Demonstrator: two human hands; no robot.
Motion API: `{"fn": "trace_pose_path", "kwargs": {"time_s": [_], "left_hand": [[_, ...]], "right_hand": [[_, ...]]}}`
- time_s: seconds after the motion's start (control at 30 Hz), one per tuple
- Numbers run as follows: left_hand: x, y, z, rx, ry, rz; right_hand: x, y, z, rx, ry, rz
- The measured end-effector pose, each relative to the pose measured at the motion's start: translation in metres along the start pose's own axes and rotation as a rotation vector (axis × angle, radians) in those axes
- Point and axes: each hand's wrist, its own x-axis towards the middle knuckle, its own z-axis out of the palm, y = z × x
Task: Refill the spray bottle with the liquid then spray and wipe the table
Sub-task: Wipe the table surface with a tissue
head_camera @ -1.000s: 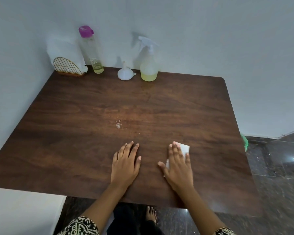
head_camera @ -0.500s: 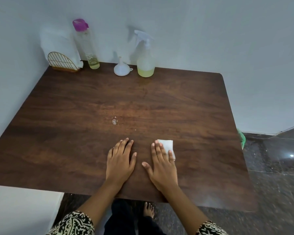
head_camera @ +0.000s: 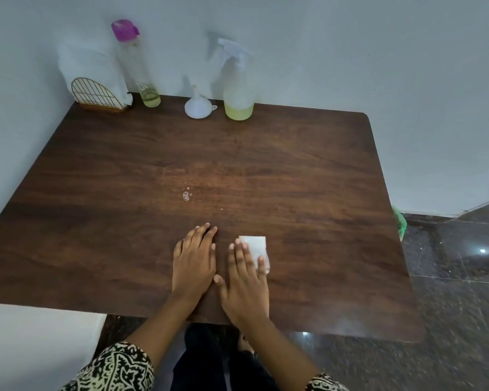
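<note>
Right hand [head_camera: 244, 280] flat, fingers spread, pressing white tissue [head_camera: 256, 249] onto desk [head_camera: 322, 193] near front edge. Left hand [head_camera: 194, 261] flat, empty, just beside. Wipe step: keep palm pressure even, sweep forward to spray droplets [head_camera: 186, 195] mid-desk. Spray bottle [head_camera: 237, 88] stands at back, part filled, beside funnel [head_camera: 197, 107].

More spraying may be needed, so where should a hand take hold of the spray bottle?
Grip the spray bottle at its narrow neck below the trigger head, coming from the front: it stands upright against the wall, with the funnel close on its left.
</note>
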Motion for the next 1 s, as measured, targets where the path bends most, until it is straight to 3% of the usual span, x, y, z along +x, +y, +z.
{"fn": "trace_pose_path", "kwargs": {"time_s": [0.13, 0.3, 0.4, 0.47, 0.6, 0.67, 0.8, 0.9, 1.0], "left_hand": [[-0.001, 0.000, 0.000, -0.037, 0.025, -0.017], [0.000, 0.000, -0.001, -0.010, 0.008, -0.014], [0.000, 0.001, -0.001, 0.011, 0.007, -0.020], [0.000, 0.002, -0.001, 0.014, 0.000, -0.019], [-0.001, 0.003, -0.002, 0.018, 0.013, -0.016], [-0.002, 0.003, -0.003, 0.014, 0.015, -0.013], [-0.001, 0.001, -0.003, 0.002, 0.009, -0.013], [0.000, 0.000, -0.001, -0.003, 0.010, -0.004], [0.000, -0.001, -0.001, -0.009, 0.015, -0.009]], "right_hand": [[-0.008, 0.040, -0.004, -0.024, 0.005, -0.019], [-0.010, 0.159, -0.040, -0.019, 0.073, 0.408], [0.003, 0.175, -0.055, 0.027, 0.112, 0.584], [0.018, 0.144, -0.051, 0.033, 0.101, 0.521], [0.043, 0.063, -0.034, 0.055, 0.014, 0.200], [0.049, 0.059, -0.032, 0.026, -0.025, 0.110], [0.043, 0.122, -0.042, -0.101, 0.028, 0.177], [0.042, 0.150, -0.055, 0.053, -0.027, 0.184], [0.042, 0.149, -0.066, 0.182, 0.101, 0.226]]}}
